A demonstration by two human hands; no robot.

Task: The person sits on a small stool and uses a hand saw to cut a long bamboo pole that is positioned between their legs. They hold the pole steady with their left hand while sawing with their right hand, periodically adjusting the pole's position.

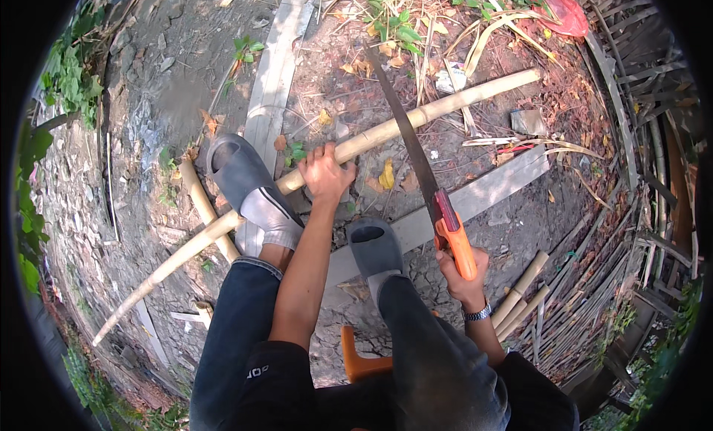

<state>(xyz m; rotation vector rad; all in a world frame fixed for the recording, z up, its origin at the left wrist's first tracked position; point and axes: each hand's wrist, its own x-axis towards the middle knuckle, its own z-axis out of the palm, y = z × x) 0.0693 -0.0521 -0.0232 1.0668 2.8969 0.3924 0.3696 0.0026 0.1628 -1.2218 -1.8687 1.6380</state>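
under the left hand (pixel 325 172), the bamboo pole (pixel 438 108) is partly hidden.

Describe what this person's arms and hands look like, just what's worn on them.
Both forearms are bare, and so are the left hand and right hand: no gloves. The right wrist carries a silver metal wristwatch with a linked band. Dark, near-black short sleeves cover the upper arms down to about the elbow. No rings show on the fingers, as far as this view can tell.

We can't see bamboo pole (pixel 386 130) under left foot (pixel 249 186) and left hand (pixel 325 171). Orange stool (pixel 360 360) mostly hidden by legs. Saw (pixel 427 182) grip covered by right hand (pixel 464 279).
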